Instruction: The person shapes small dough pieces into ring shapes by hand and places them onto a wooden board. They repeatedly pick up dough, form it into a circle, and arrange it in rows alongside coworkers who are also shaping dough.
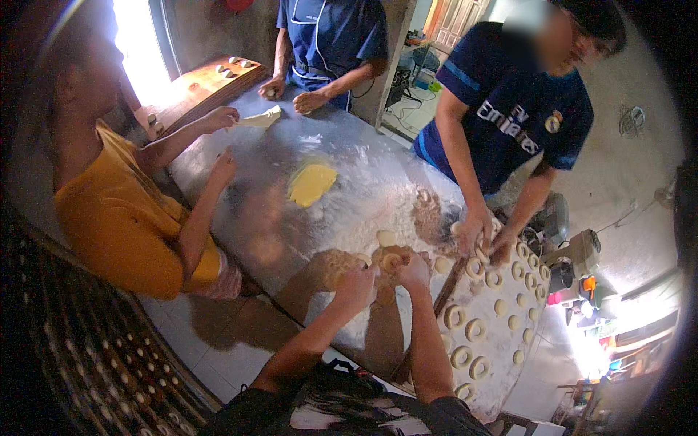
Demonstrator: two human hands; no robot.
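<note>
My left hand (354,286) and my right hand (415,274) are close together over the floured table. Between their fingertips is a small dough ring (391,261), pinched at its two sides. Just behind my left fingers a pale dough piece (363,259) shows in part. Farther back lies a dough disc (385,237), and another round dough piece (441,265) is to the right of my right hand. My fingers hide part of the ring's edge.
On the right, a floured board (486,305) bears several dough rings and discs, with a person's hands (486,236) at its far edge. A flat yellow dough sheet (313,184) lies mid-table. Other people work at the left and far sides. A wooden board (196,89) holds dough pieces.
</note>
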